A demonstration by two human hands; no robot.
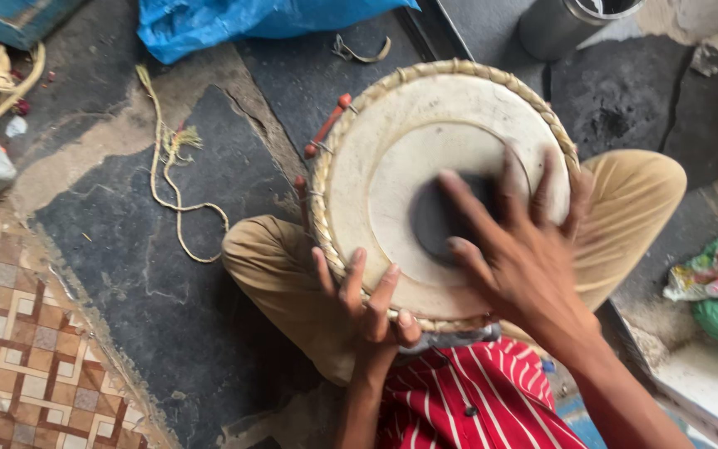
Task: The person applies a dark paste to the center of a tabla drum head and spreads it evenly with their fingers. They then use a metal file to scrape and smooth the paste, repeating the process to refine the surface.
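Dark floor (pixel 151 274) lay beneath. Drum (pixel 376 175), rigid-bodied, taut skin fragile: left hand (pixel 367 303) curled over near braided rim; right hand (pixel 517 241) lay spread flat on the skin, holding nothing.

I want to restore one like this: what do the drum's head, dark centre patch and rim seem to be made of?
Drum head: probably animal skin; matte, off-white, stained. Dark patch: looks like a dull black applied paste layer, under the right hand. Rim: braided pale straps, likely hide or fibre.
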